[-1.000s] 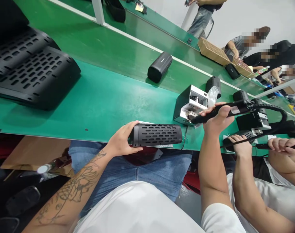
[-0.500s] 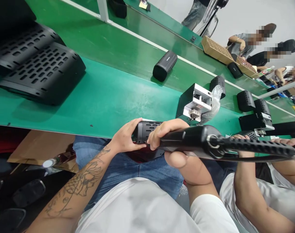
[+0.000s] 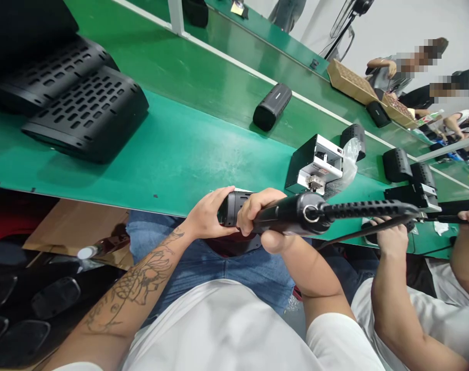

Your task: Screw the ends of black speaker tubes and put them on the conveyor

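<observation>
My left hand (image 3: 208, 215) grips the end of a black speaker housing (image 3: 231, 210) with slots, thumb below and fingers above, at the bench's front edge over my lap. My right hand (image 3: 262, 206) is wrapped round a black corded electric screwdriver (image 3: 290, 215). Its rear end, with a metal hanging ring and ribbed cable sleeve, points right toward the camera. The tip is hidden behind my right hand, so I cannot tell whether it touches the housing. Behind the screwdriver stands a black and white screw feeder (image 3: 315, 164).
Large slotted black housings (image 3: 89, 116) are stacked at left on the green bench (image 3: 203, 149). A smaller black speaker (image 3: 272, 107) lies farther back. Beside the feeder hangs a clear plastic bag (image 3: 348, 167). At right, a co-worker's hand (image 3: 391, 234) works close by. A capped bottle (image 3: 103, 247) is below.
The screwdriver's rear end has shifted left and its cable now bends back under itself. Both my hands keep their hold. The view has moved slightly, and the co-worker's hands at right have moved.
</observation>
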Available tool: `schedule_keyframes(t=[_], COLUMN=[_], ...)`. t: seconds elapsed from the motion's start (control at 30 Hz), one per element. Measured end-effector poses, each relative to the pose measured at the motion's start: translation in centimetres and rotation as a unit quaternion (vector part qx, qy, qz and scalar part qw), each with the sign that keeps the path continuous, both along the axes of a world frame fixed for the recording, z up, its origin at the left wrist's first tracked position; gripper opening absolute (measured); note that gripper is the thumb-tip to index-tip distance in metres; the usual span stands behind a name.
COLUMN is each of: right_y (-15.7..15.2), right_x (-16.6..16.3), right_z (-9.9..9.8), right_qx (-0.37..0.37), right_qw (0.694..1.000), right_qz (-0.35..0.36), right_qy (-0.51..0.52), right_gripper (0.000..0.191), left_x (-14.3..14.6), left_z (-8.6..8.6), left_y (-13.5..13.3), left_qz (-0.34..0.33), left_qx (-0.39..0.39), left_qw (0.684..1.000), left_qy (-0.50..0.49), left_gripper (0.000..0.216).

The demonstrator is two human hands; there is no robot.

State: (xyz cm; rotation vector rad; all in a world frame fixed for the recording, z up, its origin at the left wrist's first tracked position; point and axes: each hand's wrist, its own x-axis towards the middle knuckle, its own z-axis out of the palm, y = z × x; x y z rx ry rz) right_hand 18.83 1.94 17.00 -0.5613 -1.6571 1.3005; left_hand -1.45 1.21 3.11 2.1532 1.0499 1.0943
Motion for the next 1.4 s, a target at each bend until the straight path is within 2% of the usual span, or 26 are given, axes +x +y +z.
schedule_keyframes(t=[0.13, 0.27, 0.33, 0.4, 0.47, 0.5, 0.57, 0.67, 0.73, 0.77, 0.83, 0.9, 0.93, 0.97, 1.07, 1.13, 1.23, 1.3, 1.4], right_y=[-0.4, -1.0, -1.4, -1.7, -1.6, -1.3, 0.2, 4.2, 7.0, 8.2, 9.7, 10.1, 10.0, 9.8, 8.5, 7.2, 4.2, 1.8, -1.6], right_x=[0.0, 0.3, 0.4, 1.0, 2.6, 3.9, 7.2, 12.6, 15.7, 16.9, 18.6, 19.4, 19.6, 19.6, 19.3, 18.9, 18.2, 17.5, 16.0], right_z=[0.9, 1.3, 1.5, 2.1, 3.4, 4.1, 5.5, 6.1, 5.3, 4.7, 3.3, 2.1, 1.7, 1.4, 1.6, 2.4, 3.9, 4.9, 5.5], right_qx=[0.008, 0.04, 0.064, 0.085, 0.09, 0.093, 0.114, 0.153, 0.171, 0.176, 0.173, 0.161, 0.154, 0.149, 0.14, 0.132, 0.123, 0.118, 0.093], right_qw=[0.997, 0.997, 0.993, 0.984, 0.982, 0.981, 0.959, 0.874, 0.829, 0.811, 0.799, 0.806, 0.811, 0.816, 0.826, 0.834, 0.855, 0.884, 0.934], right_qz=[0.051, 0.052, 0.06, 0.055, -0.013, -0.074, -0.229, -0.451, -0.526, -0.553, -0.572, -0.567, -0.562, -0.556, -0.542, -0.53, -0.488, -0.43, -0.322], right_qy=[0.06, 0.037, 0.079, 0.145, 0.164, 0.152, 0.119, 0.101, 0.082, 0.077, 0.065, 0.06, 0.057, 0.055, 0.056, 0.075, 0.126, 0.141, 0.127], right_gripper=[0.063, 0.071, 0.071, 0.064, 0.057, 0.055, 0.055, 0.058, 0.054, 0.054, 0.056, 0.058, 0.058, 0.059, 0.058, 0.055, 0.052, 0.057, 0.058], left_x=[-0.1, -0.1, 0.4, 1.5, 2.9, 3.6, 4.9, 6.1, 6.7, 7.0, 7.7, 8.4, 8.7, 9.0, 9.8, 10.3, 10.9, 10.9, 10.7], left_z=[-0.1, -0.9, -1.5, -2.1, -2.7, -3.0, -3.6, -4.3, -4.0, -3.5, -1.7, 1.2, 2.8, 4.5, 9.0, 10.9, 11.9, 11.8, 11.7], left_y=[-0.3, -1.0, -2.1, -4.0, -6.9, -8.6, -11.7, -14.8, -15.3, -15.0, -13.4, -10.8, -9.2, -7.6, -3.3, -1.4, 0.1, 0.7, 1.1], left_qz=[0.002, 0.021, 0.056, 0.122, 0.2, 0.226, 0.225, 0.122, 0.033, -0.002, -0.046, -0.064, -0.07, -0.078, -0.116, -0.11, -0.038, 0.004, 0.008], left_qx=[-0.001, 0.071, 0.103, 0.116, 0.113, 0.109, 0.118, 0.184, 0.224, 0.235, 0.268, 0.323, 0.348, 0.343, 0.209, 0.147, 0.094, 0.069, 0.064], left_qw=[1.0, 0.996, 0.992, 0.984, 0.972, 0.966, 0.965, 0.973, 0.972, 0.97, 0.959, 0.935, 0.921, 0.915, 0.92, 0.91, 0.904, 0.904, 0.906], left_qy=[0.025, 0.046, 0.045, 0.05, 0.059, 0.062, 0.067, 0.063, 0.058, 0.059, 0.083, 0.133, 0.162, 0.197, 0.311, 0.371, 0.415, 0.421, 0.419], left_gripper=[0.112, 0.105, 0.11, 0.121, 0.135, 0.142, 0.144, 0.107, 0.085, 0.078, 0.065, 0.056, 0.056, 0.061, 0.091, 0.102, 0.105, 0.108, 0.109])
